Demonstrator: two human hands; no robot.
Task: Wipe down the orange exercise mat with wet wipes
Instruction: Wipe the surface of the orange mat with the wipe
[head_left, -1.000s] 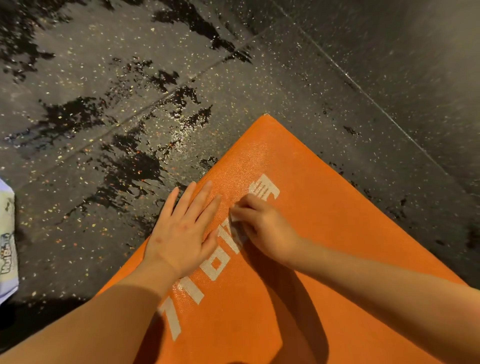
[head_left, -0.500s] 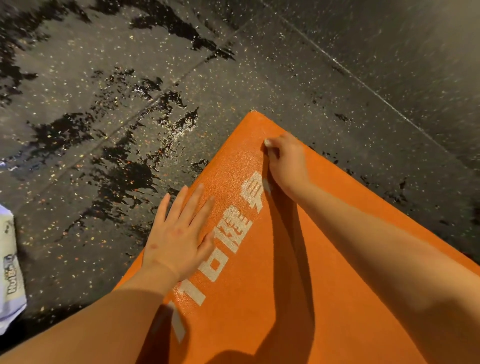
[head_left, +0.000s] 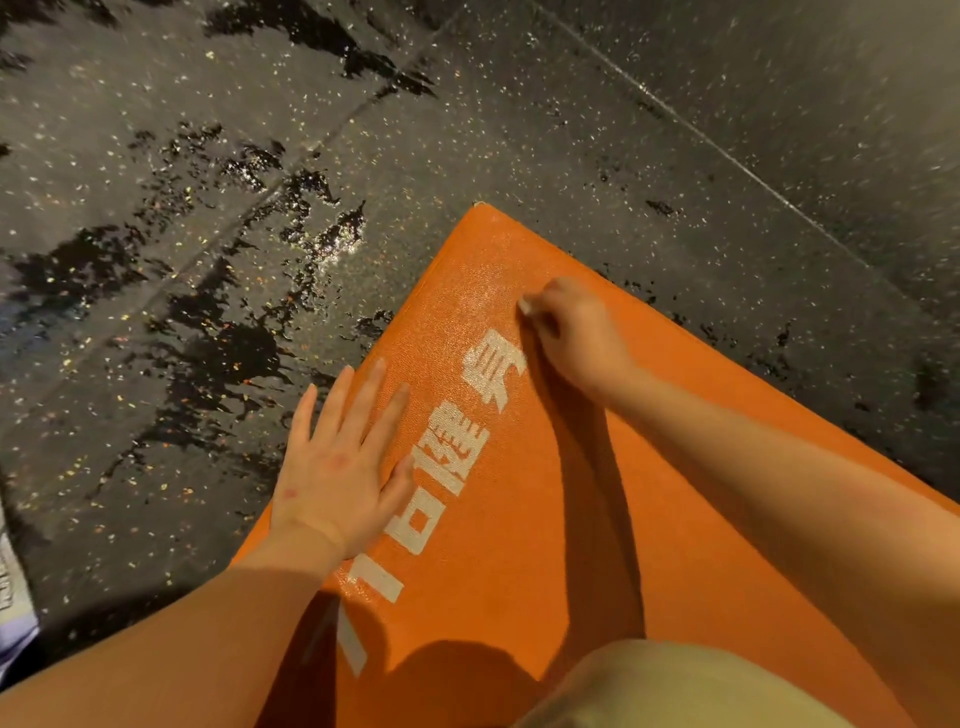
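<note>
An orange exercise mat (head_left: 530, 519) with white printed characters lies on the dark floor, one corner pointing away from me. My left hand (head_left: 343, 457) presses flat on the mat's left edge, fingers straight and spread. My right hand (head_left: 576, 332) is curled near the far corner, just beyond the last white character. A small white bit of wet wipe (head_left: 525, 305) shows at its fingertips; the rest is hidden under the fingers.
The dark speckled rubber floor (head_left: 260, 156) has wet glossy patches (head_left: 223, 353) left of the mat. A white wipe pack (head_left: 13, 597) lies at the far left edge. My knee in beige cloth (head_left: 675, 686) is at the bottom.
My right hand went from the middle of the lettering up to the far corner, then came back a little toward the last character. My left hand has stayed flat in place.
</note>
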